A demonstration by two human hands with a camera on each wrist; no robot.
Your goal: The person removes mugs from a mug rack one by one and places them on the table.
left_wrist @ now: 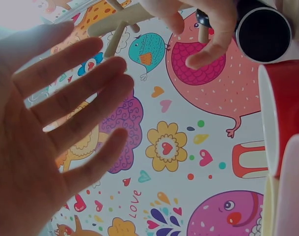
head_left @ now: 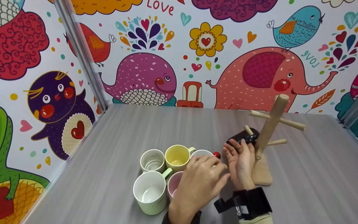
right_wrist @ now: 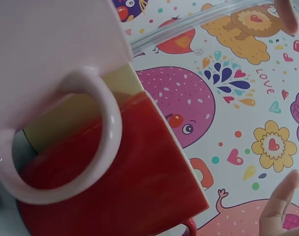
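Beside a wooden mug stand (head_left: pixel 267 133), my right hand (head_left: pixel 240 163) is palm up, its fingers extended and the fingertips right at a black mug (head_left: pixel 238 134). That mug is on its side at the stand's lower left peg, with its handle close to the peg. My left hand (head_left: pixel 197 179) is over the mugs, in front of a red mug (right_wrist: pixel 115 172) with a white inside. Spread fingers and a bare palm show on the left hand (left_wrist: pixel 66 118) in the left wrist view. A pink mug (head_left: pixel 173 183) is partly hidden behind it.
Left of the hands, a white mug (head_left: pixel 152 160), a yellow mug (head_left: pixel 177 157) and a pale green ribbed mug (head_left: pixel 150 194) stand close together on the grey wood-grain table (head_left: pixel 104 174). Several pegs stick out from the stand. A patterned wall (head_left: pixel 210 68) rises behind the table.
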